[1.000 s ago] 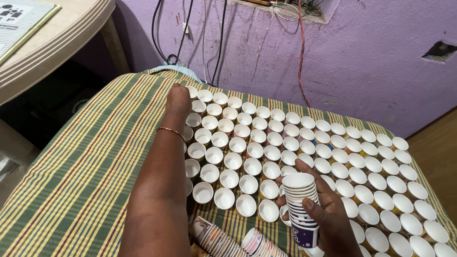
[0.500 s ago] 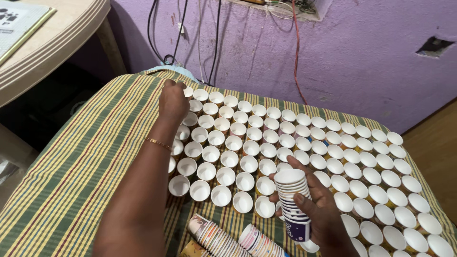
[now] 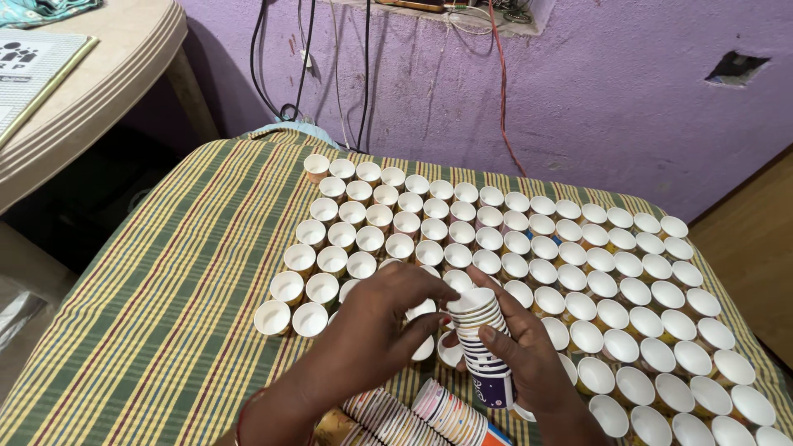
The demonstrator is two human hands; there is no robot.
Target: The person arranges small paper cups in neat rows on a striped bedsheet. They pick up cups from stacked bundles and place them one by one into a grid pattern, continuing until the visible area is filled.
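1. the right hand (image 3: 529, 363) is closed around a stack (image 3: 483, 351) of nested paper cups, gripping its side and holding it upright near the front edge of the bench (image 3: 149, 330), above the laid-out cups.
2. the left hand (image 3: 376, 326) curls over from the left, fingertips (image 3: 446, 289) at the top rim of the stack, pinched on or about the topmost cup; whether that cup is already free of the stack i cannot tell.
3. the stack looks light and thin-walled, so a hard squeeze would likely dent it. the nested cups probably cling, so a light pinch at the rim seems the best hold for one cup, and a grip around the middle for the stack.
4. rows of cups (image 3: 529, 239) stand mouth up, rim nearly touching rim, from the far edge towards the front and out to the right edge. they look easy to tip with a brushing wrist or sleeve.
5. more stacks (image 3: 421, 417) lie on their sides at the front edge, just under the hands.
6. open striped cloth lies along the left side of the bench, from far corner to front corner; that is the free room for moving. the right side is packed up to its edge.
7. a purple wall (image 3: 578, 91) with hanging cables (image 3: 363, 74) stands close behind the far edge, and a beige table (image 3: 91, 91) sits off the far left corner.
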